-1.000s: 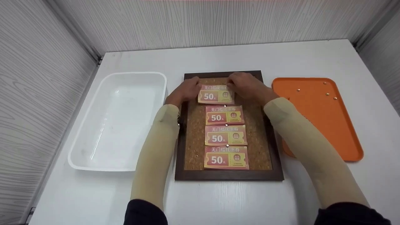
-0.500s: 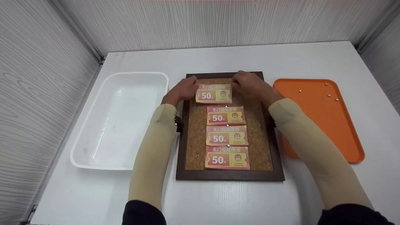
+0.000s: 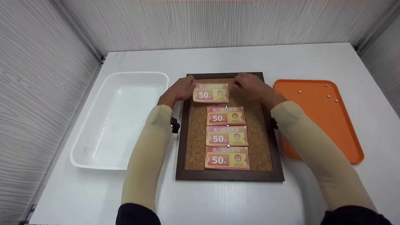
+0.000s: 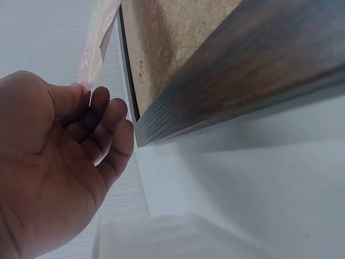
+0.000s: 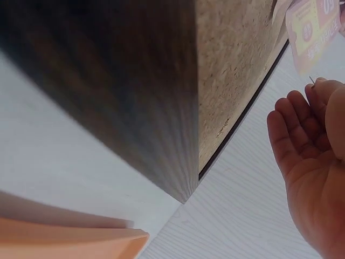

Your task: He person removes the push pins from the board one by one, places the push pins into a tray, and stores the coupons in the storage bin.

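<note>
My left hand pinches a pink and yellow paper coupon by its upper left corner, over the top of the cork board. In the left wrist view, thumb and forefinger meet on the coupon's corner. My right hand is near the coupon's right edge, apart from it. The right wrist view shows a thumbtack between its thumb and forefinger, point outward; the head is hidden by the fingers. Below, several matching coupons lie in a column on the cork, with tacks at their top edges.
The board's dark wooden frame lies on a white table. A white plastic tub stands left of it. On the right is an orange tray with several loose tacks. One tack is in the cork at lower left.
The held coupon has shifted left with my left hand. My right hand has come away from the coupon's right edge, leaving a gap. The lower coupons stay in place.
</note>
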`<action>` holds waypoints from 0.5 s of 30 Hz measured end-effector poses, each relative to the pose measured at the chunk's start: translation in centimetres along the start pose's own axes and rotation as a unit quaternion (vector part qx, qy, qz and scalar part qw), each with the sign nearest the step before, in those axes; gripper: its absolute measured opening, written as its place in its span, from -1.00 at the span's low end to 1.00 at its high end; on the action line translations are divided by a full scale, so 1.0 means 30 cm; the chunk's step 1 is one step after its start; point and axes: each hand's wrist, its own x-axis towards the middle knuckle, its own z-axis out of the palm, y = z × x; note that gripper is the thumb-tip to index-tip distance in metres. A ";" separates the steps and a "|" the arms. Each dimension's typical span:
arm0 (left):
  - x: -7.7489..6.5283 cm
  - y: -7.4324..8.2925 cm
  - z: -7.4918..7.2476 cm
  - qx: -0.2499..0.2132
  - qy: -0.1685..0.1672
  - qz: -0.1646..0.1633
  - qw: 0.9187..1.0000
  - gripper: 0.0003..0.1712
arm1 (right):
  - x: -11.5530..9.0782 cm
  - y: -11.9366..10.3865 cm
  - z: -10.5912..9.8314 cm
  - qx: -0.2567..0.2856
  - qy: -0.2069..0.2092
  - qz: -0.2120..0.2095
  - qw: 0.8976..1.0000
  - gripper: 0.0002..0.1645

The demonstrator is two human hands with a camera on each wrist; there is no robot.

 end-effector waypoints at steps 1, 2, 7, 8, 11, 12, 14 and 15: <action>-0.002 0.000 -0.003 0.003 0.000 0.003 1.000 -0.59 | -0.002 0.001 0.001 0.000 -0.001 0.002 1.000 -0.58; -0.005 0.000 -0.006 0.006 0.000 0.004 1.000 -0.59 | -0.003 0.002 0.002 0.000 0.000 0.003 1.000 -0.58; -0.024 0.002 -0.023 0.012 -0.004 0.009 1.000 -0.59 | -0.004 0.008 0.008 0.003 0.004 0.006 1.000 -0.61; -0.028 0.002 -0.026 0.013 -0.003 0.010 1.000 -0.59 | -0.004 0.009 0.009 0.003 0.005 0.004 1.000 -0.62; -0.038 -0.003 -0.031 0.012 0.004 0.012 1.000 -0.59 | -0.004 0.013 0.015 0.007 0.007 -0.002 1.000 -0.62; -0.040 -0.006 -0.032 0.011 0.005 0.012 1.000 -0.59 | -0.004 0.014 0.017 0.007 0.008 -0.004 1.000 -0.62; -0.043 -0.012 -0.033 0.009 0.008 0.013 1.000 -0.60 | -0.005 0.016 0.022 0.005 0.007 -0.005 1.000 -0.62; -0.044 -0.016 -0.033 0.008 0.007 0.012 1.000 -0.61 | -0.006 0.018 0.024 0.006 0.006 -0.003 1.000 -0.62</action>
